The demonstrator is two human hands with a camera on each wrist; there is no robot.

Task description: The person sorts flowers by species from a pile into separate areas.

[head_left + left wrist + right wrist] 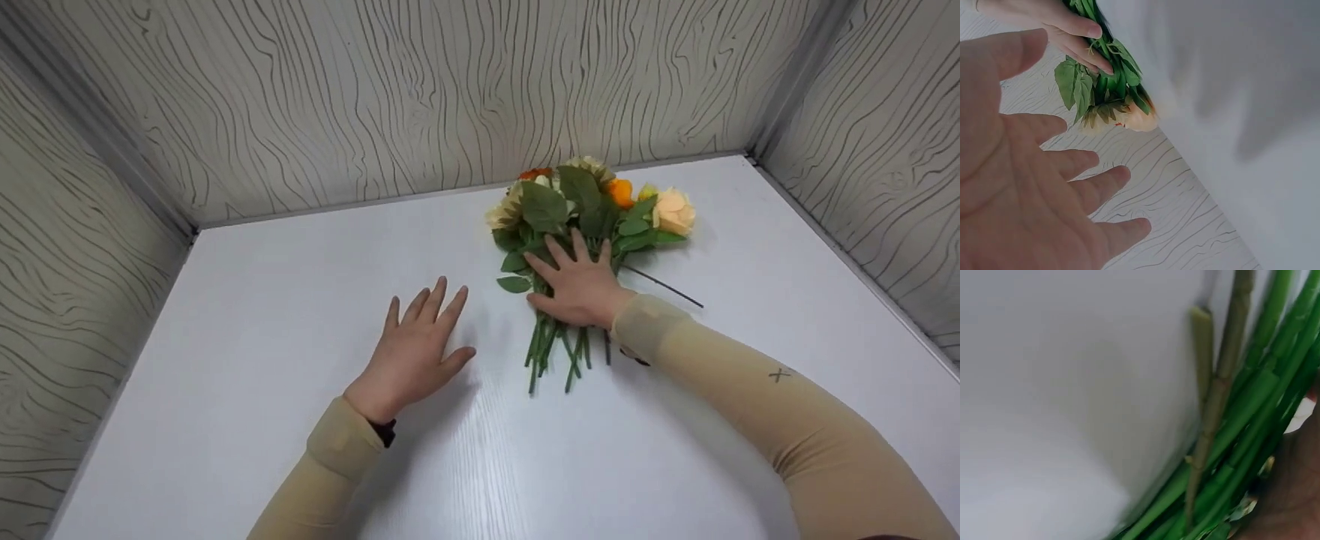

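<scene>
A bunch of flowers (544,208) with broad green leaves lies near the table's far edge. Among its blooms are a peach rose (674,213), a bright orange flower (620,193) and several cream ones. My right hand (581,292) rests on the upper stems, its fingers spread and straight. The green stems (1247,433) run past that palm in the right wrist view, beside a brownish stem (1220,402). To the left, my left hand (411,358) hovers with fingers spread, holding nothing and apart from the bunch.
The white table (300,300) reaches back to a wood-grain patterned wall (420,97), with similar walls at both sides. One thin dark stem (664,286) sticks out to the right of the bunch.
</scene>
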